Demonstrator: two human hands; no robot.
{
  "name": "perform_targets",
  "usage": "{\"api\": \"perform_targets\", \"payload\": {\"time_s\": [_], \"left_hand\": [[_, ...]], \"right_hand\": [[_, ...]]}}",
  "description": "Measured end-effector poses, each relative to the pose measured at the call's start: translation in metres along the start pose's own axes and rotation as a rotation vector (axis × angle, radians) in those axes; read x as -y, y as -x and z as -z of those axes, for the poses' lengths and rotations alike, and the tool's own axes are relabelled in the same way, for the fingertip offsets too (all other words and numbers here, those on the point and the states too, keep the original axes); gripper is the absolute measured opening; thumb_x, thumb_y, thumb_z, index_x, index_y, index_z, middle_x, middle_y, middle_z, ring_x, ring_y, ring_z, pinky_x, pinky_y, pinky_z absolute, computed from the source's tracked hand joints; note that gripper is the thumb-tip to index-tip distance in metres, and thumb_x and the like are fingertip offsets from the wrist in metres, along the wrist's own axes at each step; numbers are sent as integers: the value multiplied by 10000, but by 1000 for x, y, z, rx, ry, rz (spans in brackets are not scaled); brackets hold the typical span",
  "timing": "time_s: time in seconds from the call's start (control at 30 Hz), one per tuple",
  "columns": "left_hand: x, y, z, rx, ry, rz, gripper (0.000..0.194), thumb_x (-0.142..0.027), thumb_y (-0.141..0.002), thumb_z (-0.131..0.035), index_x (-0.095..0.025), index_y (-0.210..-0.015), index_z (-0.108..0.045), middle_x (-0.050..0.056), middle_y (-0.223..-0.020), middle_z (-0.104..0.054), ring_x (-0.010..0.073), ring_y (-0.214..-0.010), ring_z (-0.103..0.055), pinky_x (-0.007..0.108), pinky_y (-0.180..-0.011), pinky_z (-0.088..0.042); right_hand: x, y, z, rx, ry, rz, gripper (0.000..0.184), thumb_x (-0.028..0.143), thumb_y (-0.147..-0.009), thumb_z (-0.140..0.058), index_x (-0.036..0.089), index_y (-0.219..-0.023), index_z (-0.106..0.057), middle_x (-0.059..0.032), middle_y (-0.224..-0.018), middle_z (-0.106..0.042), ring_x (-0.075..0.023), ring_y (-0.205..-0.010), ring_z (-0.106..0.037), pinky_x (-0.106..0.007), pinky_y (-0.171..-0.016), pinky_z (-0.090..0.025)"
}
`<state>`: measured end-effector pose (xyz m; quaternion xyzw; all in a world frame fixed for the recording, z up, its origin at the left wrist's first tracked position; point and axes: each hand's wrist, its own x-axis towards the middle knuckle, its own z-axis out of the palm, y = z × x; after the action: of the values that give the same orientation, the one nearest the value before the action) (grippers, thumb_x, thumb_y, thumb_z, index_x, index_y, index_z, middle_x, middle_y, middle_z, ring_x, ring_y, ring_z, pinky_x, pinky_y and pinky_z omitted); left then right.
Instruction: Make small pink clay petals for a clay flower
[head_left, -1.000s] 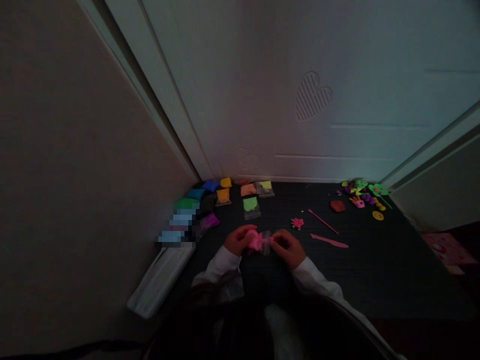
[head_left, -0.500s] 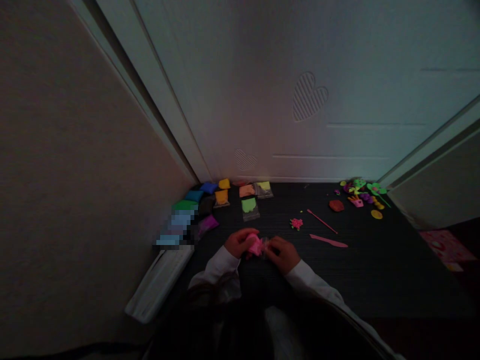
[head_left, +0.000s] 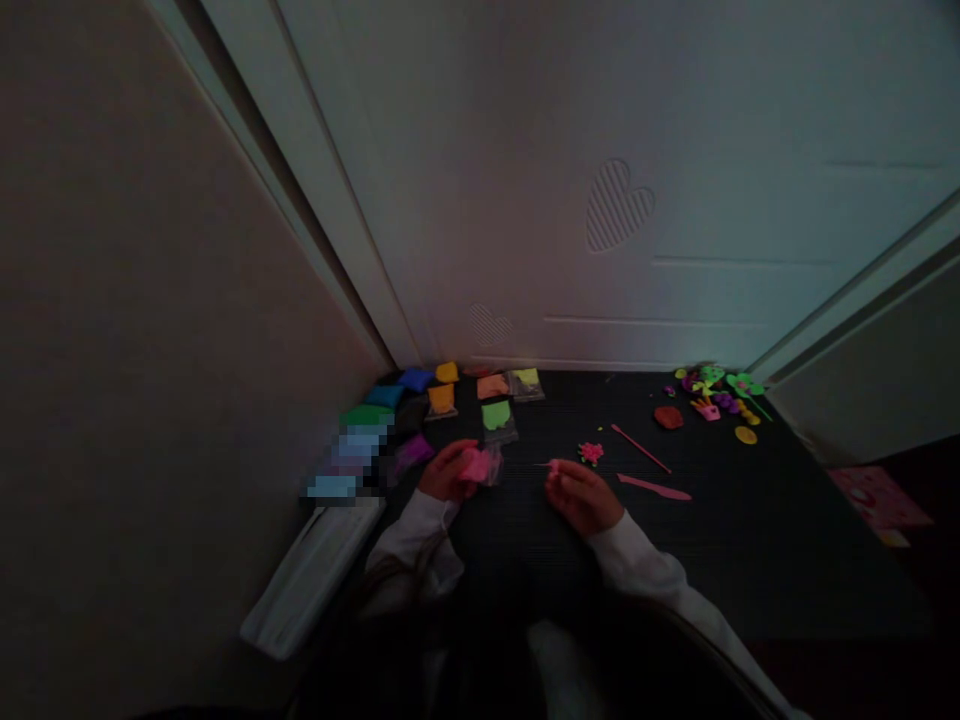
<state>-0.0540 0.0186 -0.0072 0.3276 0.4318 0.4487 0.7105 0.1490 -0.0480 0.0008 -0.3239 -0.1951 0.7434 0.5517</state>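
Note:
My left hand (head_left: 448, 472) is closed around a clear bag of pink modelling clay (head_left: 477, 465), its open end facing right. Apart from it, my right hand (head_left: 583, 495) pinches a small piece of pink clay (head_left: 554, 467), from which a thin strand sticks out to the left. Just beyond my right hand a small pink clay flower (head_left: 591, 454) with green bits lies on the dark table (head_left: 525, 570). To the right of that hand lie a pink modelling knife (head_left: 654, 488) and a thin pink modelling stick (head_left: 641, 449).
Bags of coloured clay (head_left: 441, 400) line the back left, with a green one (head_left: 496, 418) nearer. A white case (head_left: 313, 580) lies at the left edge. Right of centre is a red lump (head_left: 668, 418); finished clay figures (head_left: 706, 408) crowd the back right. A door (head_left: 525, 200) rises behind.
My hands have drawn apart, the left one going left with the bag and the right one slightly right. A bit of pink clay has come away from the bag in my right fingers.

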Motion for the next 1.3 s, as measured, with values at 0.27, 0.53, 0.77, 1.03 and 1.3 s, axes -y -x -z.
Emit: {"api": "perform_targets", "payload": {"time_s": [0.27, 0.53, 0.77, 1.03, 1.3], "left_hand": [[-2, -1, 2, -21, 98, -4, 322, -239, -566, -578, -164, -857, -462, -24, -557, -521, 57, -339, -428, 167, -283, -309], [-2, -1, 0, -10, 88, -13, 335, -246, -569, -571, -155, -866, -447, -34, -526, -507, 54, -308, -415, 172, -274, -307], [0, -2, 1, -38, 69, -10, 348, -263, -571, -570, -152, -875, -442, -24, -542, -521, 60, -323, -427, 172, -279, -309], [1, -3, 3, -42, 81, -1, 360, -282, -577, -570, -158, -889, -441, -30, -528, -516, 57, -323, -424, 171, -289, -309], [3, -5, 7, -17, 91, 12, 381, -275, -571, -580, -160, -897, -422, -19, -557, -526, 64, -338, -438, 169, -292, -320]], "right_hand": [[-9, -5, 2, 5, 83, 5, 77, 216, -636, -560, 166, -684, -525, 29, -510, -527, -62, -456, -483, -193, -451, -367], [-4, -4, 0, 54, -63, 24, 155, 176, -662, -504, 165, -546, -403, 34, -561, -487, -63, -465, -446, -175, -393, -291], [-7, -6, 0, -26, 13, 15, 214, 173, -625, -564, 187, -826, -493, 5, -655, -541, -42, -478, -437, -157, -403, -311], [-9, -4, 1, 43, -6, 15, 104, 244, -622, -572, 163, -651, -514, 45, -521, -425, -15, -406, -313, -155, -377, -252], [-7, -4, -2, 22, 18, -7, 189, 187, -526, -640, 196, -638, -488, 55, -599, -455, -38, -479, -388, -182, -453, -320]]}}
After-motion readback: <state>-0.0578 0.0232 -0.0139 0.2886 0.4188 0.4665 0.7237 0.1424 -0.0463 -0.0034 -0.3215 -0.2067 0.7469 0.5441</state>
